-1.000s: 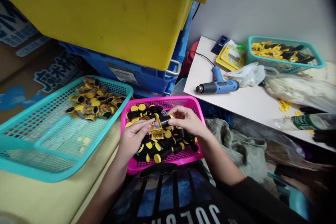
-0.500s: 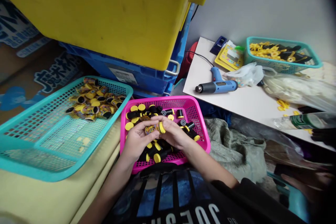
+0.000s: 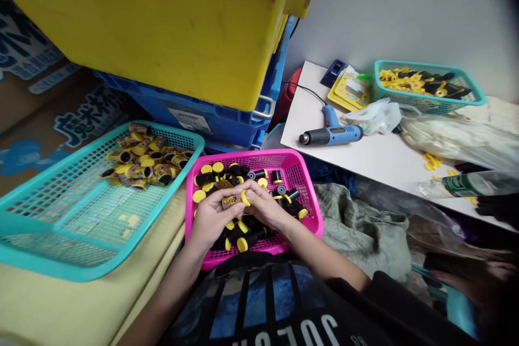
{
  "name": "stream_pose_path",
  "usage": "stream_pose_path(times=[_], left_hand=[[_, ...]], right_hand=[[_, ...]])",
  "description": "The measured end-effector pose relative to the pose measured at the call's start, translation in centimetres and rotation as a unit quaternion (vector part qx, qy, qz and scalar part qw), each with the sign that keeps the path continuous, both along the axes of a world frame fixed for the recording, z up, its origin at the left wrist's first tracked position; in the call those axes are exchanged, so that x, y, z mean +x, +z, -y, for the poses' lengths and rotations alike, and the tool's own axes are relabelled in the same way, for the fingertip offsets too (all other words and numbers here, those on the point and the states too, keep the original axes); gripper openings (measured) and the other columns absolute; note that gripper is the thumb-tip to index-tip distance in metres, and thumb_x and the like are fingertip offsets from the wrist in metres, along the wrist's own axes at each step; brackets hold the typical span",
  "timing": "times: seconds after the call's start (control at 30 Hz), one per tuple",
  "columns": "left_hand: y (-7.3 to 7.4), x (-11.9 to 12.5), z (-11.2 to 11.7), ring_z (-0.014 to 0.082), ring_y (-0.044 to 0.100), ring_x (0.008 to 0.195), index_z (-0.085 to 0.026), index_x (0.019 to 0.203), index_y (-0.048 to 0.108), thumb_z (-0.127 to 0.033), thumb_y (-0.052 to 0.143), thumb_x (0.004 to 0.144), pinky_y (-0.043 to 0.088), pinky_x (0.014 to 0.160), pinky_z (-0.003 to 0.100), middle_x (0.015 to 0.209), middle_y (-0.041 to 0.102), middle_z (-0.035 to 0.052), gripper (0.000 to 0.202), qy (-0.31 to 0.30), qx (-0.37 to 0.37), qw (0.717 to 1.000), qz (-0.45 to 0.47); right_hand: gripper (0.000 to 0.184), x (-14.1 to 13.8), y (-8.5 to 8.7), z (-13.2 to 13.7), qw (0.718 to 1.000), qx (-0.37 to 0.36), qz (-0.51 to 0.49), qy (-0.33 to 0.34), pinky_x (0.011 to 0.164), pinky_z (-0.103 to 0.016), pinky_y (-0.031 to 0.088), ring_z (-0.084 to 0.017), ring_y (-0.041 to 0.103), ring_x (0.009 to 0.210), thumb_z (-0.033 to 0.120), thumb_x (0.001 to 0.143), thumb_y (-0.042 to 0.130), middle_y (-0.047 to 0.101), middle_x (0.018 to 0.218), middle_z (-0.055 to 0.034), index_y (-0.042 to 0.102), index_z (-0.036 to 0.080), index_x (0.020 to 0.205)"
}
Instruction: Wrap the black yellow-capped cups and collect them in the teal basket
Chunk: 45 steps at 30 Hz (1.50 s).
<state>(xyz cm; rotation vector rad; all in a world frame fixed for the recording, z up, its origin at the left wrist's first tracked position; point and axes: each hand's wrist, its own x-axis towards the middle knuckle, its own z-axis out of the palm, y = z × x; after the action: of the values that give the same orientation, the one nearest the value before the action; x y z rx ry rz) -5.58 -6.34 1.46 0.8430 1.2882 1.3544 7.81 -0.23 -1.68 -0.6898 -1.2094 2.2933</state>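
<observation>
Over the pink basket (image 3: 315,211) both my hands meet on one small labelled tube with a yellow cap (image 3: 232,201). My left hand (image 3: 212,216) wraps round the tube's printed body. The fingers of my right hand (image 3: 261,205) are closed at its yellow-capped end. Below them, the basket holds many black tubes with yellow caps (image 3: 251,239), lying in various directions. On the left, a turquoise basket (image 3: 93,273) holds a heap of similar tubes with printed yellow labels (image 3: 140,170).
Behind stand stacked yellow (image 3: 170,27) and blue crates (image 3: 227,124). A white table (image 3: 320,165) at right carries a blue heat gun (image 3: 332,135), a turquoise basket of yellow and black parts (image 3: 430,98), plastic bags and a bottle (image 3: 472,185). Grey cloth (image 3: 357,227) lies below it.
The right fingers have closed further round the yellow-capped end, and the tube has shifted slightly left. The baskets' contents look the same; the view has turned a little.
</observation>
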Motion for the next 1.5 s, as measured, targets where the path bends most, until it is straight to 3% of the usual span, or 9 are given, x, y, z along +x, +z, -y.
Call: stream_pose_path(times=[0.13,0.3,0.4,0.6,0.8,1.0,1.23,1.37,1.5], left_hand=[[2.8,-2.7,0.1,0.0203,0.071,0.085,-0.02,0.095,0.073,-0.034,0.076,0.071,0.058,0.081,0.035,0.095,0.076,0.0033,0.028,0.098,0.045,0.974,-0.202],[4.7,-8.4,0.7,0.0308,0.048,0.13,-0.028,0.129,0.058,-0.037,0.076,0.074,0.032,0.115,0.048,0.136,0.059,-0.0009,0.058,0.297,0.05,0.822,-0.484],[3.8,-8.5,1.1,0.0287,0.054,0.124,-0.027,0.126,0.06,-0.035,0.071,0.079,0.044,0.107,0.046,0.135,0.059,0.0008,0.049,0.269,0.061,0.871,-0.407],[2.2,-5.2,1.0,0.0202,0.068,0.097,-0.026,0.112,0.069,-0.04,0.066,0.082,0.054,0.092,0.034,0.111,0.072,0.0049,0.033,0.163,0.002,0.946,-0.279],[1.5,-4.2,0.3,0.0201,0.07,0.07,-0.021,0.1,0.072,-0.046,0.063,0.081,0.055,0.065,0.029,0.082,0.075,0.005,0.033,0.032,-0.089,0.953,-0.288],[0.4,-0.4,-0.5,0.0162,0.067,0.064,-0.016,0.109,0.063,-0.034,0.073,0.07,0.054,0.064,0.026,0.067,0.069,-0.0003,0.044,-0.008,-0.08,0.993,-0.087],[0.0,-0.8,-0.5,0.0136,0.062,0.057,-0.017,0.112,0.06,-0.027,0.072,0.069,0.053,0.061,0.025,0.059,0.062,-0.0047,0.046,-0.002,-0.081,0.996,-0.047],[0.1,-1.1,-0.2,0.0155,0.065,0.063,-0.017,0.119,0.058,-0.027,0.071,0.07,0.054,0.065,0.027,0.067,0.066,-0.0019,0.051,-0.028,-0.07,0.995,-0.062],[0.0,-1.1,0.2,0.0149,0.064,0.06,-0.02,0.127,0.055,-0.028,0.07,0.074,0.053,0.063,0.026,0.064,0.065,-0.0033,0.056,-0.067,-0.075,0.987,-0.124]], right_hand=[[0.073,0.9,1.3,-2.4,0.982,0.148,0.108,-0.047,0.07,-0.012,0.043,-0.003,0.052,0.083,0.073,0.074,0.057,0.054,0.105,-0.0056,0.049,0.011,0.112],[0.067,2.2,1.8,-3.9,0.836,0.302,0.452,-0.074,0.065,-0.015,0.03,-0.002,0.039,0.064,0.072,0.085,0.042,0.053,0.073,-0.0057,0.058,0.007,0.079],[0.058,2.7,1.5,-3.1,0.774,0.344,0.531,-0.021,0.069,-0.016,0.032,-0.004,0.04,0.068,0.067,0.079,0.056,0.055,0.08,-0.0068,0.063,0.01,0.089],[0.03,4.0,0.0,-3.0,0.694,0.582,0.424,-0.011,0.095,-0.028,0.033,-0.015,0.038,0.11,0.028,0.085,0.058,0.048,0.121,-0.0078,0.064,0.02,0.113],[0.028,4.4,-2.6,-3.1,0.668,0.644,0.367,-0.065,0.082,-0.023,0.028,-0.009,0.038,0.09,0.032,0.094,0.049,0.056,0.096,-0.0075,0.07,0.016,0.085],[0.034,3.9,-1.8,-1.0,0.646,0.691,0.286,-0.152,0.082,-0.022,0.031,-0.008,0.04,0.086,0.032,0.095,0.043,0.055,0.086,-0.0063,0.067,0.018,0.076],[0.04,3.3,-0.6,-0.8,0.753,0.54,0.306,-0.218,0.09,-0.025,0.036,-0.01,0.046,0.097,0.042,0.093,0.04,0.055,0.096,-0.0084,0.069,0.016,0.084],[0.066,2.7,1.1,-1.7,0.922,0.273,0.251,-0.107,0.085,-0.021,0.04,-0.008,0.051,0.089,0.064,0.093,0.028,0.057,0.096,-0.008,0.065,0.009,0.092],[0.068,1.4,1.9,-2.5,0.972,0.07,0.221,-0.045,0.07,-0.014,0.039,-0.003,0.048,0.071,0.072,0.068,0.062,0.058,0.081,-0.0048,0.059,0.005,0.084]])
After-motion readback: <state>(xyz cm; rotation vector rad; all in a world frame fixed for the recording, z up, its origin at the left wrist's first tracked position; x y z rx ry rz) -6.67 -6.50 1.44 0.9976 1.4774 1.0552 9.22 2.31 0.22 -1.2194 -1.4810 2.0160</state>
